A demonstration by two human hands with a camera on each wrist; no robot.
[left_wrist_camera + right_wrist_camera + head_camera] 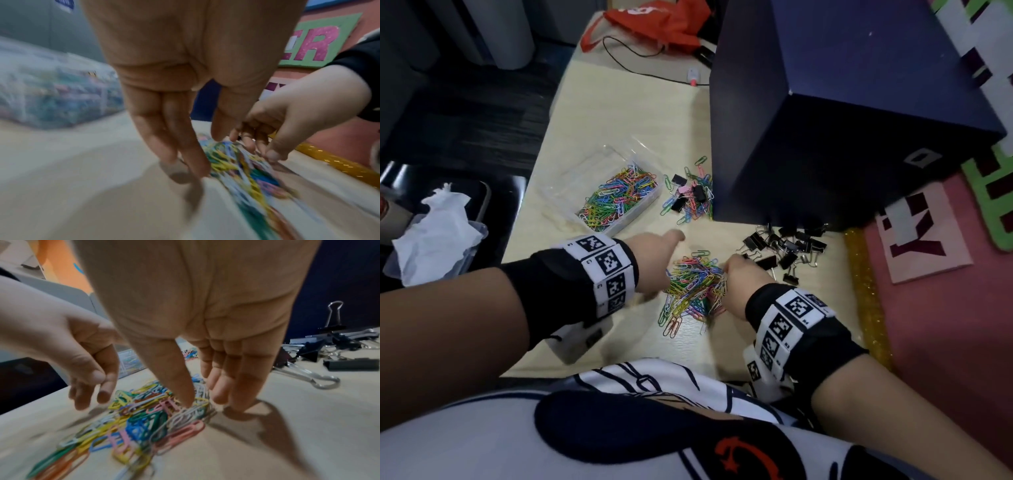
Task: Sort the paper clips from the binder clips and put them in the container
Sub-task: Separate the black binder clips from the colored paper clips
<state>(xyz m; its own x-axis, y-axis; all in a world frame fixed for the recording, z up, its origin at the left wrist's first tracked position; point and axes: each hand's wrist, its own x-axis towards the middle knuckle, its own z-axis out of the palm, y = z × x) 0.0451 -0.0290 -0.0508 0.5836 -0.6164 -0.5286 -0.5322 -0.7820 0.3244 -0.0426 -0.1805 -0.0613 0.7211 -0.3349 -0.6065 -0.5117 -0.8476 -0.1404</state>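
Observation:
A loose pile of coloured paper clips (693, 286) lies on the pale table (626, 113) between my two hands. My left hand (666, 267) hangs at the pile's left edge with straight fingers (185, 162) pointing down and holding nothing. My right hand (726, 279) stands on the pile's right edge, fingers straight, its thumb tip (187, 400) touching the paper clips (133, 418). A clear plastic container (635, 210) to the far left holds many paper clips. Black binder clips (784, 246) lie heaped to the right. The left wrist view is blurred.
A mixed heap of paper clips and a few binder clips (691, 195) sits beside a big dark blue box (842, 120) that stands on the table's right half. An orange bag (654, 24) and a cable lie at the far end. A bin with tissue (438, 229) stands left of the table.

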